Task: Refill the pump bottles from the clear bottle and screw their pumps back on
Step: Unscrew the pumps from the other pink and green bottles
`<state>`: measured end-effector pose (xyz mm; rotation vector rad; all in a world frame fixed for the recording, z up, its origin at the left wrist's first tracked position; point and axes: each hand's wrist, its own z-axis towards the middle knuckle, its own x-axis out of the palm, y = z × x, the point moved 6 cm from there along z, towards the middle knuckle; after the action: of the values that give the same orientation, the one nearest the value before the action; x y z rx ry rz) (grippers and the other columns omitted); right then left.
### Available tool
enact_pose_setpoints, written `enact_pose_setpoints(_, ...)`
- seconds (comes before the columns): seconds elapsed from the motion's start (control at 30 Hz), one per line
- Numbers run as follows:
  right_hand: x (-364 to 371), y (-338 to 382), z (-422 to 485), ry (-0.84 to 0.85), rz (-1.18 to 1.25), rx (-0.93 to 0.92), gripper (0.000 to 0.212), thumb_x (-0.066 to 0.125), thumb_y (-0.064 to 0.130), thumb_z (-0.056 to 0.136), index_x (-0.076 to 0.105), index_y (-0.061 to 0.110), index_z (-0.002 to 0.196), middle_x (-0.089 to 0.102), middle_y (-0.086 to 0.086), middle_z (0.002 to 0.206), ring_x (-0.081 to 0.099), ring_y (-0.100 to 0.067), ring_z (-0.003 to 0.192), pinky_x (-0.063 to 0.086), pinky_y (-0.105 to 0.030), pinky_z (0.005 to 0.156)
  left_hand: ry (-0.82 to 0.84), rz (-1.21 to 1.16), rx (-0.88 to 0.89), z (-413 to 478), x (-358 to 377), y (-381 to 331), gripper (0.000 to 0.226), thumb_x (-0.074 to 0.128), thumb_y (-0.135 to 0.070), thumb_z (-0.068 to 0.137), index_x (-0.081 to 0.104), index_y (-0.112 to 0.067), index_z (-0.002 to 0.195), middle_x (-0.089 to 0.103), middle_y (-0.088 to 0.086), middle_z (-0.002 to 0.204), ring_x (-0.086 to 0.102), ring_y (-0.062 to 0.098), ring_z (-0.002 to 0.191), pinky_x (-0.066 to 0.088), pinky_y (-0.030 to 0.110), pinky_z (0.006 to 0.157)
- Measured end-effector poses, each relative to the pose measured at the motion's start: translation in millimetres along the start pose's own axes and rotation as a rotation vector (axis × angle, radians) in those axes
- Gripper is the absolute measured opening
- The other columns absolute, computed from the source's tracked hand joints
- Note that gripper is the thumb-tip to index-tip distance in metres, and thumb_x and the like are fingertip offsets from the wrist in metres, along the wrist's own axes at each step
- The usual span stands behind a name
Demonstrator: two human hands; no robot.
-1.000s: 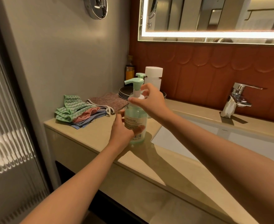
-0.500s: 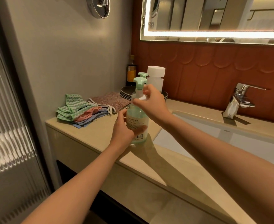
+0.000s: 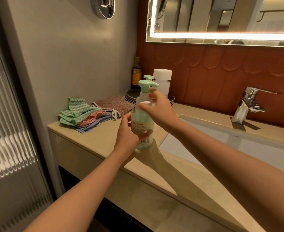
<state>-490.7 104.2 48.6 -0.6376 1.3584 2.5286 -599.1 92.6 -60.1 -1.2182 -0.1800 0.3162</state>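
Bottle: the bottle [image 3: 142, 122] stood upright on the counter [image 3: 104, 136], near the front edge, just left of the sink [image 3: 238, 144].
Long axis: vertical, with the pump [image 3: 146, 84] on top and its spout pointing right.
Left hand: the left hand [image 3: 129, 133] gripped the lower body from the left, fingers curled over the label, steadying it.
Right hand: the right hand [image 3: 158, 108] came in from the right at neck height; its thumb [image 3: 143, 107] lay across the front of the collar and the fingers curled behind, pinching the pump. Contact on the far side was hidden.
Key relation: the collar sat directly between thumb and fingers, on the bottle's axis. The right hand was nearer the pump, the left nearer the base.
Step (judged): screwing the pump on, with the twist about the vertical axis while the left hand held the body fixed.
Bottle contents: pale green liquid, apparently up to about the shoulder.
Second pump: the second pump [image 3: 148, 77] showed just behind; its bottle was hidden, so the fill could not be told.
Clear bottle: the clear bottle [image 3: 162, 81] stood capped in white at the back by the plates [image 3: 131, 95], well apart from both hands. Its level was unreadable.
Risk (judged): a cross-threaded collar, or the bottle tipping toward the sink.
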Motion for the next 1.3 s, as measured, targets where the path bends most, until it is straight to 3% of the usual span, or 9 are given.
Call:
enact_pose_setpoints(0.1, 2.9, 0.7, 0.4, 0.053, -0.024, -0.022, 0.059, 0.063, 0.021, 0.085, 0.037, 0.013, 0.137, 0.050, -0.005, 0.134, 0.048, -0.020, 0.120, 0.040, -0.026, 0.084, 0.002, 0.023, 0.014, -0.1, 0.2, -1.0, 0.067, 0.084, -0.023, 0.063, 0.041, -0.036, 0.113, 0.054, -0.009, 0.113, 0.049, 0.017, 0.114, 0.047, 0.041, 0.093)
enact_pose_setpoints(0.23, -1.8, -1.2, 4.6, -0.043, -0.150, -0.026, 0.072, 0.073, 0.043, 0.073, 0.043, 0.012, 0.131, 0.051, -0.007, 0.130, 0.049, -0.019, 0.116, 0.043, -0.027, 0.084, -0.007, 0.047, 0.002, 0.0, -0.8, -0.8, 0.074, 0.086, -0.029, 0.059, 0.040, -0.033, 0.117, 0.054, -0.005, 0.117, 0.050, 0.017, 0.113, 0.048, 0.045, 0.092)
enact_pose_setpoints(0.33, -3.8, -1.3, 5.0, -0.073, -0.189, -0.033, 0.063, 0.074, 0.038, 0.074, 0.049, 0.009, 0.124, 0.056, -0.006, 0.124, 0.052, -0.016, 0.106, 0.044, -0.025, 0.077, -0.008, 0.054, 0.000, -0.5, -0.9, -1.6, 0.074, 0.086, -0.029, 0.059, 0.041, -0.032, 0.118, 0.055, -0.005, 0.115, 0.051, 0.017, 0.112, 0.048, 0.045, 0.092)
enact_pose_setpoints(0.47, 3.0, 0.7, 2.4, 0.074, -0.083, -0.026, 0.047, 0.063, 0.018, 0.083, 0.045, 0.013, 0.127, 0.055, -0.005, 0.126, 0.052, -0.017, 0.109, 0.040, -0.025, 0.078, 0.003, 0.039, 0.015, -1.7, -0.2, -3.6, 0.070, 0.084, -0.025, 0.063, 0.039, -0.034, 0.116, 0.053, -0.011, 0.112, 0.048, 0.016, 0.114, 0.046, 0.038, 0.092)
enact_pose_setpoints(0.67, 0.5, 1.3, 5.7, 0.014, -0.202, -0.017, 0.069, 0.074, 0.039, 0.074, 0.041, 0.013, 0.129, 0.047, -0.007, 0.131, 0.048, -0.019, 0.116, 0.045, -0.031, 0.090, -0.005, 0.056, 0.006, -2.7, -0.7, -4.0, 0.072, 0.084, -0.026, 0.063, 0.038, -0.033, 0.118, 0.053, -0.007, 0.115, 0.048, 0.015, 0.113, 0.047, 0.033, 0.087)
enact_pose_setpoints(0.87, 2.9, -2.1, 2.7, 0.056, -0.079, -0.014, 0.063, 0.066, 0.015, 0.081, 0.037, 0.015, 0.137, 0.047, -0.006, 0.137, 0.048, -0.021, 0.121, 0.039, -0.024, 0.082, -0.010, 0.043, -0.002, -2.1, -0.2, -3.6, 0.074, 0.084, -0.024, 0.064, 0.038, -0.033, 0.121, 0.052, -0.006, 0.118, 0.047, 0.015, 0.114, 0.046, 0.031, 0.086)
enact_pose_setpoints(0.97, 5.9, -2.2, 1.4, 0.103, -0.057, -0.031, 0.063, 0.064, 0.018, 0.083, 0.034, 0.017, 0.139, 0.045, -0.005, 0.139, 0.048, -0.017, 0.118, 0.039, -0.026, 0.083, 0.003, 0.017, 0.003, -2.5, 1.1, -4.1, 0.070, 0.082, -0.020, 0.066, 0.037, -0.035, 0.118, 0.051, -0.009, 0.115, 0.047, 0.015, 0.115, 0.043, 0.023, 0.080)
enact_pose_setpoints(1.1, 3.5, -1.6, 6.4, 0.001, -0.217, -0.041, 0.073, 0.072, 0.043, 0.074, 0.039, 0.017, 0.133, 0.045, -0.006, 0.132, 0.046, -0.019, 0.118, 0.043, -0.032, 0.091, -0.004, 0.052, -0.013, -2.1, -0.1, -2.9, 0.076, 0.083, -0.026, 0.064, 0.036, -0.032, 0.123, 0.051, -0.005, 0.119, 0.047, 0.017, 0.115, 0.047, 0.039, 0.094)
enact_pose_setpoints(1.3, 4.3, 1.9, 3.8, -0.056, -0.231, -0.093, 0.054, 0.068, 0.024, 0.081, 0.042, 0.013, 0.127, 0.047, -0.006, 0.127, 0.046, -0.017, 0.113, 0.041, -0.026, 0.084, -0.001, 0.054, -0.003, -1.5, 0.3, -2.3, 0.074, 0.083, -0.030, 0.062, 0.036, -0.034, 0.119, 0.051, -0.003, 0.121, 0.047, 0.019, 0.115, 0.046, 0.039, 0.093)
